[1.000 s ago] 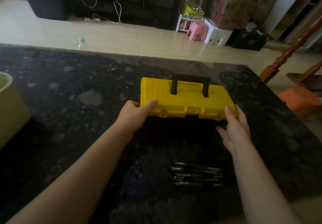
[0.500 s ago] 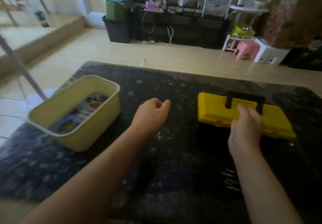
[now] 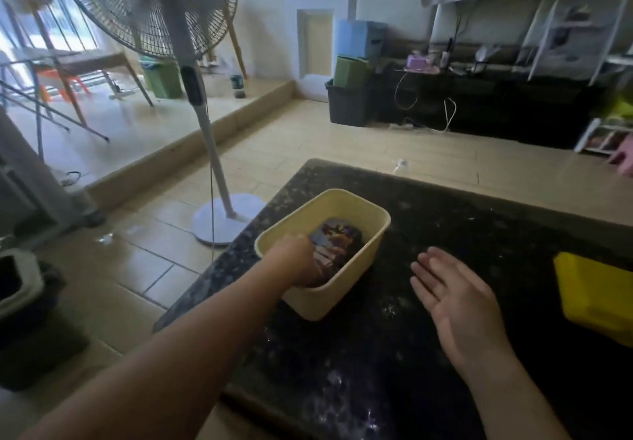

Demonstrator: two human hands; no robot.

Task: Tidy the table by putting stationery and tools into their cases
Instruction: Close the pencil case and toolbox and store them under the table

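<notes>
A pale yellow plastic tub (image 3: 346, 289) stands at the left end of the dark stone table (image 3: 445, 213). Inside it lies a dark, colourfully printed case (image 3: 337, 239). My left hand (image 3: 296, 261) reaches down into the tub and touches the near end of that case; its fingers are hidden behind the tub's wall and the case. My right hand (image 3: 452, 294) hovers over the table to the right of the tub, palm showing, fingers straight, holding nothing. The closed yellow tool case (image 3: 596, 295) lies at the right edge of the view.
A standing fan (image 3: 202, 124) rises from the tiled floor just left of the table's corner. A dark bin (image 3: 20, 289) sits on the floor at far left. Black shelving and boxes line the back wall.
The view has swung left. My left hand moved from above the table into the tub. My right hand left the yellow tool case and now hangs open over the table.
</notes>
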